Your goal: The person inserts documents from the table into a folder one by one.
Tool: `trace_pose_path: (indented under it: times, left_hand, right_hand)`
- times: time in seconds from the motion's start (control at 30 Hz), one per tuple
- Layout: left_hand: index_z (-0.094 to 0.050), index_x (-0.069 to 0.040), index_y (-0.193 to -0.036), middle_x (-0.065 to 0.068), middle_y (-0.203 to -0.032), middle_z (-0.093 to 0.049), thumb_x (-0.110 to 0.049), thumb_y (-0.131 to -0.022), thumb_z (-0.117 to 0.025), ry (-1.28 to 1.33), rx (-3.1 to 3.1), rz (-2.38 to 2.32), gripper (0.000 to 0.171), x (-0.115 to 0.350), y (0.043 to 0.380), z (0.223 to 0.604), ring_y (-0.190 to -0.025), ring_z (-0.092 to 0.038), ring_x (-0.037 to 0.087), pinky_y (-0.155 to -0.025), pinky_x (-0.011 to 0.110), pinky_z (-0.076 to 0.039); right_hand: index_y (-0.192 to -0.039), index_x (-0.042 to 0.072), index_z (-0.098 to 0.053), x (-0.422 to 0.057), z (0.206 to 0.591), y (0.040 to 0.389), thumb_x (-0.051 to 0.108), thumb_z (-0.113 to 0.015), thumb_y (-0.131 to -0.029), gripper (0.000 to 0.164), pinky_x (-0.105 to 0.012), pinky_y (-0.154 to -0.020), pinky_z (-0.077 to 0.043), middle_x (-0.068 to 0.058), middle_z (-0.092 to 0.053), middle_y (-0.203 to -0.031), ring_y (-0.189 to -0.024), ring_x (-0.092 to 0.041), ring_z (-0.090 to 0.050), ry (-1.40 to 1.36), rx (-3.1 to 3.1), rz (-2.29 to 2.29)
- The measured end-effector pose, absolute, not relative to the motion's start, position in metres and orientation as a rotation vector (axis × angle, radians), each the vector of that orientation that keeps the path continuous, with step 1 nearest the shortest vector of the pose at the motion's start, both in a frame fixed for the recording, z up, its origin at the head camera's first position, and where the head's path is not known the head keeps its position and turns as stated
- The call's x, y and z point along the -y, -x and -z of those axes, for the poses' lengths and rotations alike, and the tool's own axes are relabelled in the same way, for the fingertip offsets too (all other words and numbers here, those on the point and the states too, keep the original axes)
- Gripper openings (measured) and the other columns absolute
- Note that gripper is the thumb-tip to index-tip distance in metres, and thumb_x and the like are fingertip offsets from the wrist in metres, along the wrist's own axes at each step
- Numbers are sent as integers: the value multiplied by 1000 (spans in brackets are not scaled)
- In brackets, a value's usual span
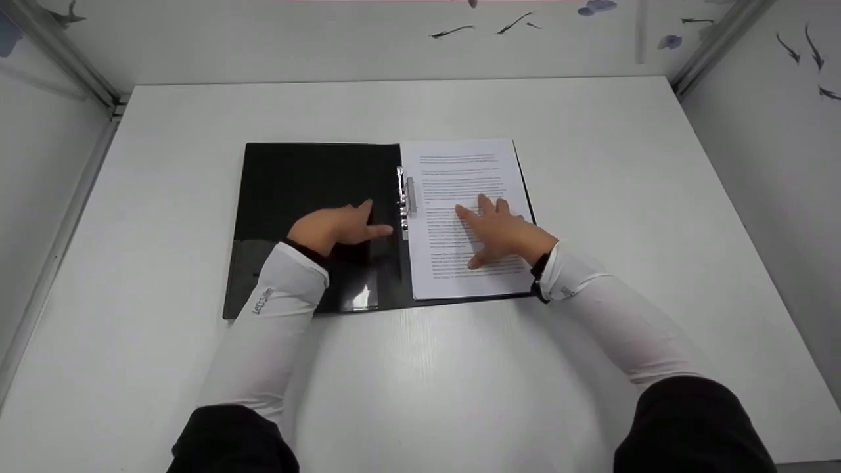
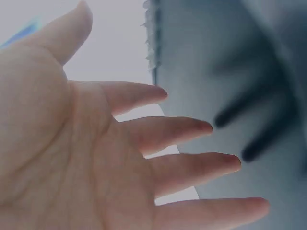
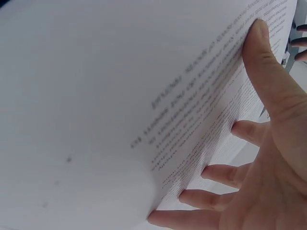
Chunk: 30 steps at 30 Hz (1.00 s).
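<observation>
A black clip folder [image 1: 309,174] lies opened flat on the white table. Printed sheets [image 1: 460,171] cover its right side, beside a metal clip [image 1: 406,200] at the spine. My right hand [image 1: 502,233] rests on the sheets with fingers spread; in the right wrist view its thumb and fingertips touch the printed page [image 3: 192,110]. Over the folder's inner left cover is my left hand [image 1: 341,226], its thumb pointing toward the clip. The left wrist view shows that palm [image 2: 105,153] with straight, parted fingers and nothing in them, facing the dark glossy cover [image 2: 201,38].
A clear pocket [image 1: 361,295] shines at the lower part of the left cover. White panels [image 1: 328,46] with painted fish and marks enclose the table [image 1: 420,394] at the back and sides. White sleeves [image 1: 282,315] cover both forearms.
</observation>
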<state>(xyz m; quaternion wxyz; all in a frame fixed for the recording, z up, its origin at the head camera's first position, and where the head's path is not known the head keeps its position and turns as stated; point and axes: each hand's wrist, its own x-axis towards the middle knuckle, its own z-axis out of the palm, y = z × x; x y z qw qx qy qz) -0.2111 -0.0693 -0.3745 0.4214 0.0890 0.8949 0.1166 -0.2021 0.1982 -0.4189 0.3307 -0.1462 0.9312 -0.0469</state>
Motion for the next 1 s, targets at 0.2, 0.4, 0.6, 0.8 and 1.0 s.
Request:
trace_pose_path:
  times: [0.2,0.4,0.6,0.8,1.0]
  left_hand:
    - [-10,-1,-155,18,-160,-19,-48,-102,-37,-151,-2462,-464,75,58,234,367,-147,-20,32,-118,45,-22]
    - [-40,-5,-147,12,-149,-45,-34,-103,-43,95,-2610,-899,52,34,255,394,-137,-42,25,-112,38,-34]
    - [-51,-10,-140,8,-139,-56,-29,-102,-45,226,-2664,-996,42,26,266,415,-127,-52,22,-105,37,-42]
    - [-51,-10,-141,8,-141,-54,-29,-103,-45,179,-2655,-989,42,21,271,423,-130,-50,23,-106,38,-40]
    - [-54,-10,-138,8,-142,-53,-28,-103,-45,120,-2657,-932,40,17,272,427,-130,-51,23,-106,39,-41]
  right_hand:
    - [-157,21,-11,-198,420,203,41,-80,-77,107,-71,-104,-26,-26,0,-160,-143,-53,-6,403,-2441,99]
    - [-157,19,-13,-197,417,202,43,-79,-76,108,-69,-100,-34,-28,-3,-159,-140,-53,-13,427,-2452,51]
    - [-157,20,-11,-191,417,201,42,-79,-77,107,-70,-101,-32,-26,-2,-159,-140,-51,-13,420,-2432,64]
    - [-157,21,-9,-193,418,200,41,-79,-78,108,-72,-103,-27,-26,1,-159,-142,-51,-9,408,-2422,80]
    - [-157,21,-7,-195,417,200,40,-78,-78,108,-73,-104,-23,-26,4,-160,-143,-52,-4,389,-2413,92]
